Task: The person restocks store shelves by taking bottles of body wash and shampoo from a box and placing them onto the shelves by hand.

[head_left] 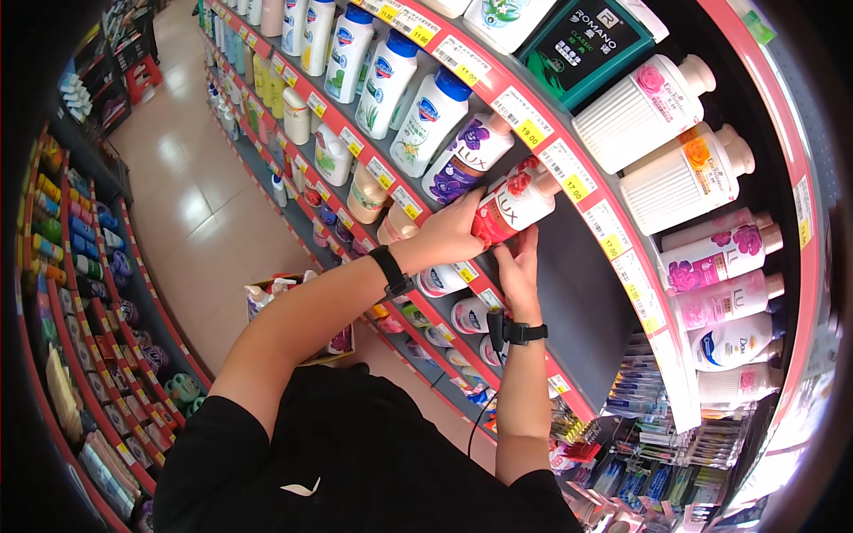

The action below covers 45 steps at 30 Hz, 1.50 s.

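A red and white LUX bottle [515, 206] stands tilted in view on the middle shelf [569, 306], with both hands at its lower part. My left hand [449, 233] reaches across from the left and grips the bottle's near side; some of its fingers are hidden behind the bottle. My right hand [518, 266] is at the bottle's base on the right, its thumb raised against it and its other fingers partly hidden. A purple and white LUX bottle [468, 160] is just beyond, beside white bottles with blue caps [431, 120].
Above runs a shelf with white Enchanteur bottles [640, 111] and a dark green Romano box [586, 53]. Lower shelves hold more bottles [366, 195]. On the floor is a box of goods [333, 360]. Another stocked shelf [98, 355] lines the aisle's left.
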Motion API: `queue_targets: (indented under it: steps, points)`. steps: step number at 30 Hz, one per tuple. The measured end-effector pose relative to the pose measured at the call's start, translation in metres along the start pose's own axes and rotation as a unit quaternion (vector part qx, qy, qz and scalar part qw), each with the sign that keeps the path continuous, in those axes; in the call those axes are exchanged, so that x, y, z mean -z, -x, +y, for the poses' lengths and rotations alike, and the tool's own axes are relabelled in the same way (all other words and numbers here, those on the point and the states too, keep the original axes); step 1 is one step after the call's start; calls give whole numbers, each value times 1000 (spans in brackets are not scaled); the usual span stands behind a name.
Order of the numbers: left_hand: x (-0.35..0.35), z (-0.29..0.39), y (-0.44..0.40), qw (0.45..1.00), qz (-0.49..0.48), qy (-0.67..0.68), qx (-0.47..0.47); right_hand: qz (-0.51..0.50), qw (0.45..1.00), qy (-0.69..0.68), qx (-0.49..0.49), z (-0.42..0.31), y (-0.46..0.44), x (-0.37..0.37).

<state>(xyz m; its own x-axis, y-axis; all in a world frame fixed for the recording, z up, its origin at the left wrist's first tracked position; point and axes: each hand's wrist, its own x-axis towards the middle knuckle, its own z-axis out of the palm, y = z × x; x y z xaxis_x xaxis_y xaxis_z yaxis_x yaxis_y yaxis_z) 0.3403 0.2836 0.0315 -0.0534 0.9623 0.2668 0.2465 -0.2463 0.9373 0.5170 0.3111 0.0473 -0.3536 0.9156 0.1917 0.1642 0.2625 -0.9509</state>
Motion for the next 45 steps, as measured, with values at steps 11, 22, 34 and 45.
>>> queue_targets:
  steps: [11,22,34,45]
  points:
    - [10,11,6,997,-19,21,70,49,981,174,66,29,-8,2]
    - [9,6,3,999,4,35,12,37,992,121,-15,-1,0,-6]
    - [13,7,7,999,-7,0,36,75,976,188,80,24,-5,-1]
    - [16,11,32,967,236,-55,-85,77,984,136,89,31,-7,-2]
